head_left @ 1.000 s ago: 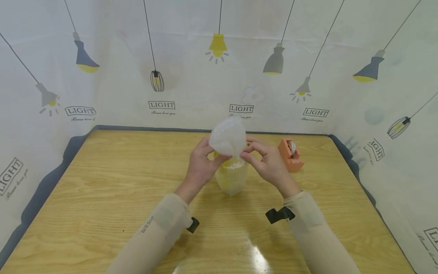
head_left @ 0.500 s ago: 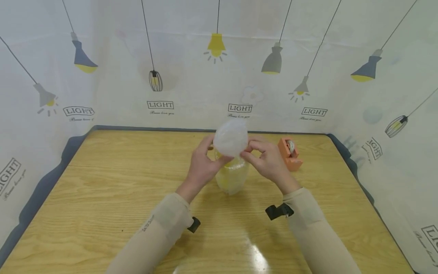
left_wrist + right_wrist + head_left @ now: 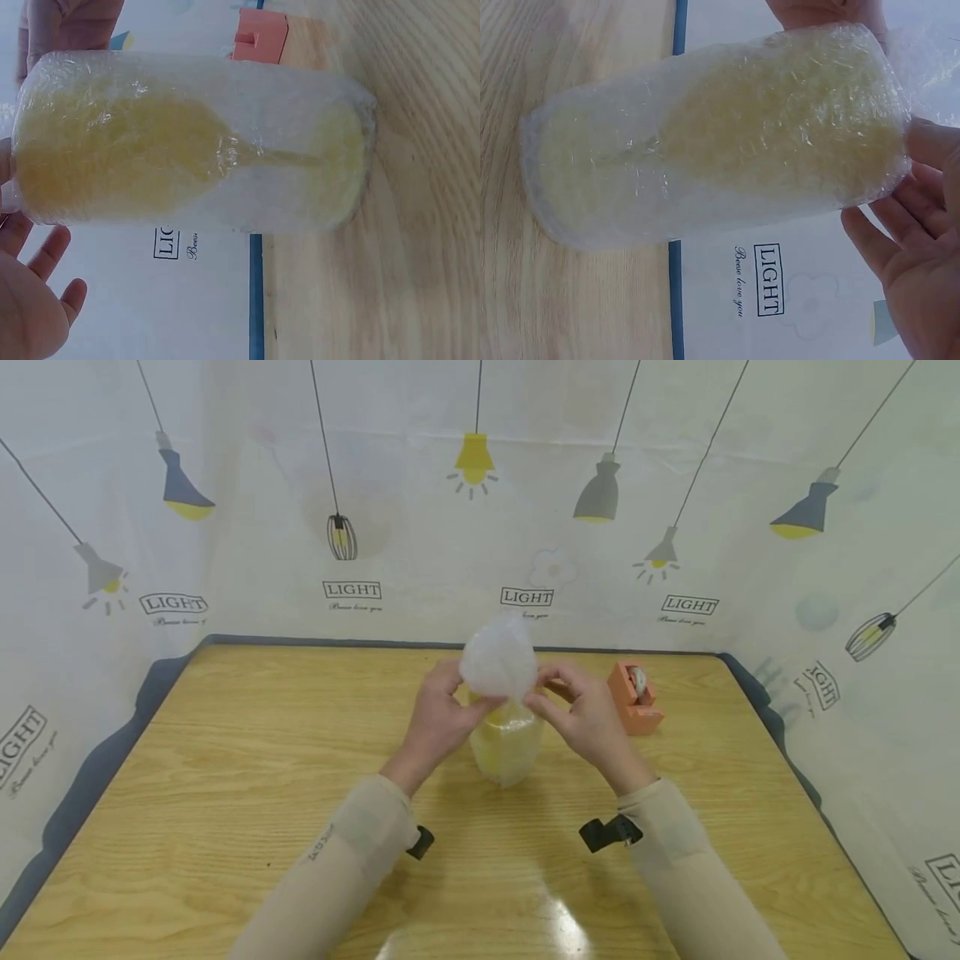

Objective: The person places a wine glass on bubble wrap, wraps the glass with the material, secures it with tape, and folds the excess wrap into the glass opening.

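A yellow stemmed wine glass (image 3: 127,150) stands upright on the table, wrapped round in clear bubble wrap (image 3: 277,199). Its bowl, stem and foot show through the wrap in both wrist views. Above the rim, a loose end of the bubble wrap (image 3: 498,660) puffs up and hides part of the fingers. My left hand (image 3: 437,714) pinches this wrap at the left of the rim, thumb laid across the near side. On the right, my right hand (image 3: 591,718) pinches the wrap between thumb and index finger. Both hands' other fingers spread beside the glass.
An orange tape dispenser (image 3: 636,702) with a roll of tape stands just beyond the right hand. The wooden table (image 3: 285,727) ends at a dark back edge, against a pale curtain (image 3: 420,560) printed with lamps. Black straps (image 3: 611,833) hang at the wrists.
The loose wrap end tipped towards the right and lower, then came back up and left. Both hands shifted only slightly and kept hold. The wrapped glass stayed in place.
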